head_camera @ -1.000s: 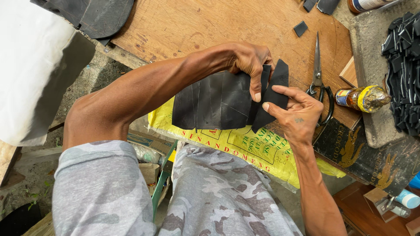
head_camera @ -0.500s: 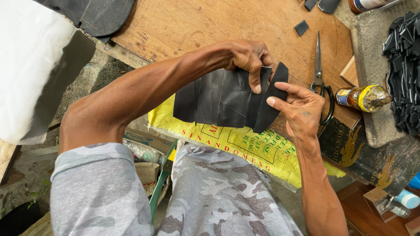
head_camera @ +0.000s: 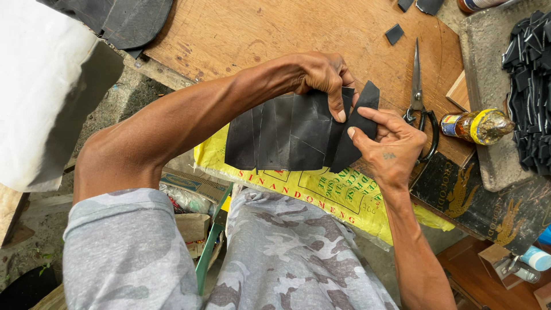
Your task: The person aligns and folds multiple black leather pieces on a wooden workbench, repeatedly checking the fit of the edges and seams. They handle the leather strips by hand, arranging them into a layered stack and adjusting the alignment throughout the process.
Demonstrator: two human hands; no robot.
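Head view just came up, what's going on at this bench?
A person seated at a wooden workbench holds a folded sheet of black rubbery material over a yellow sack. The left hand pinches its top edge, while the right hand grips a narrow flap at the sheet's right end. Scissors lie on the bench just beyond the right hand, beside a small bottle with a yellow band and a pile of black strips.
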